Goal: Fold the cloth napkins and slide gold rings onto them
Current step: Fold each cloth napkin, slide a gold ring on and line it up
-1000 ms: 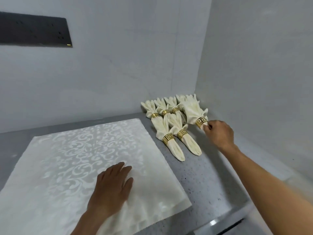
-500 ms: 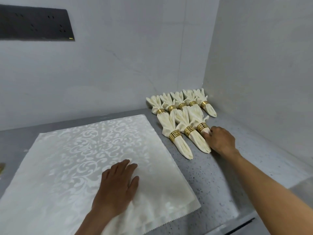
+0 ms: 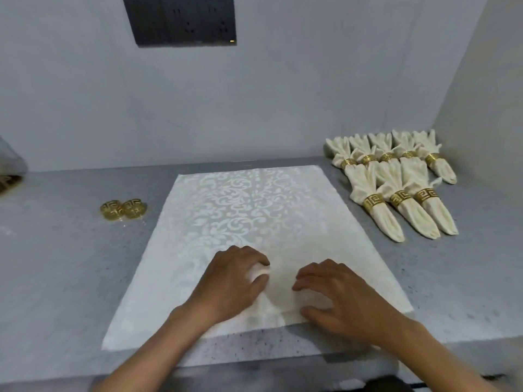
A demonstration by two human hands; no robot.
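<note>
Moved back from the ringed bundles since half a second ago: right hand (image 3: 343, 299), now down on the near part of the flat white damask cloth napkin (image 3: 254, 222) beside the left. Since then, also swung leftward, bringing two loose rings into sight.

Nearest, both hands on the napkin's near half, close together. Left hand (image 3: 230, 281) with fingers curled, pinching up a small ridge of fabric between fingertips and thumb. Right hand with fingers bent, tips pressed on the cloth; whether pinching any fabric, cannot tell. Napkin itself spread flat on the grey speckled countertop (image 3: 70, 278), scroll pattern facing up, near edge close to the counter's front.

Further off to the left, two gold ring-shaped napkin holders (image 3: 123, 209) lying touching each other, well apart from the cloth. To the right, three cream folded napkins with gold rings (image 3: 402, 205) side by side, and behind them a back row of five ringed napkins (image 3: 387, 152) near the corner. Highest on the wall, a dark socket panel (image 3: 181, 21).
</note>
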